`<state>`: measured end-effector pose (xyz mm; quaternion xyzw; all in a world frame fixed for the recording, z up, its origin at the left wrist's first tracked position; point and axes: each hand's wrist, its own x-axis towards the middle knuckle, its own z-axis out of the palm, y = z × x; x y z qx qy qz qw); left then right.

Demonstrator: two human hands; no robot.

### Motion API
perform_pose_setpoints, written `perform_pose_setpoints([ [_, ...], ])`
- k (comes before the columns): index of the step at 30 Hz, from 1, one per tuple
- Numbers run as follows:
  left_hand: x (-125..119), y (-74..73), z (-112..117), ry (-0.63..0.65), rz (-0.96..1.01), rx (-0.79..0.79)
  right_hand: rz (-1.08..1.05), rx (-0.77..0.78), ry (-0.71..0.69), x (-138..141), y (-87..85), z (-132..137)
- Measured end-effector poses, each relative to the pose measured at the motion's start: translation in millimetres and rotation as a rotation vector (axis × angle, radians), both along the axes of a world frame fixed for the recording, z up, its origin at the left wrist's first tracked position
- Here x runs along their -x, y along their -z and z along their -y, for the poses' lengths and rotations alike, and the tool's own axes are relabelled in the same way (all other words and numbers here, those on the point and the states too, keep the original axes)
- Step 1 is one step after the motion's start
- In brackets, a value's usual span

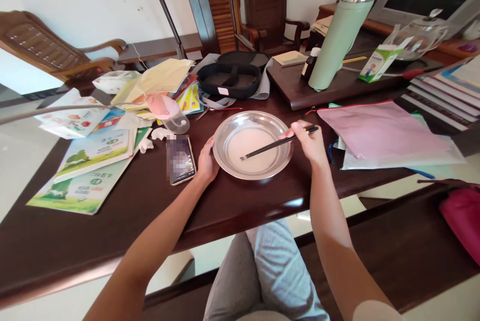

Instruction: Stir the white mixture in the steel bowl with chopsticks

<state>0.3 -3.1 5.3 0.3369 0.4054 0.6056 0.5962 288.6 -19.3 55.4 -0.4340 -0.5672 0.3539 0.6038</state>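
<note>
A round stainless steel bowl (258, 173) rests on the dark table in front of me, with a pale, milky liquid (258, 143) covering its bottom. My left hand (208, 161) grips the bowl's left rim, its fingers partly hidden beneath the side. In my right hand (309, 141), at the right rim, I hold a pair of black chopsticks (270, 147) closed together. They slant down to the left over the bowl, and their tips reach the liquid near its middle. Just left of my left hand lies a phone (181, 160), screen up.
Booklets (86, 176), papers and a pink-topped cup (168, 111) lie to the left. An open black case (230, 73) sits behind the bowl. A tall green thermos (341, 36) stands at the back right, near a pink zip folder (386, 128) and stacked books (442, 96).
</note>
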Motion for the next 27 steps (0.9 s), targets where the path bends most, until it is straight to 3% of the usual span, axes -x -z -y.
perform_pose_setpoints([
  [3,-0.2,-0.1,0.1,0.002,0.007,0.005,0.032,0.01,-0.026,1.9,-0.7,-0.3],
  [8,0.5,-0.2,0.6,0.016,-0.001,0.007,-0.104,-0.088,0.224,-2.6,-0.9,-1.3],
  [14,1.7,2.7,-1.1,0.007,-0.007,0.005,0.031,0.01,-0.038,1.1,0.3,-0.1],
  [16,1.7,2.9,-1.3,0.009,-0.005,0.006,0.048,-0.003,-0.019,1.6,0.1,0.0],
  [21,1.0,2.2,-0.6,-0.001,0.011,0.013,-0.088,-0.085,0.201,-1.3,-0.7,0.2],
  [27,1.4,2.5,-0.3,0.011,-0.006,0.002,0.038,-0.002,-0.04,2.6,0.3,-0.4],
])
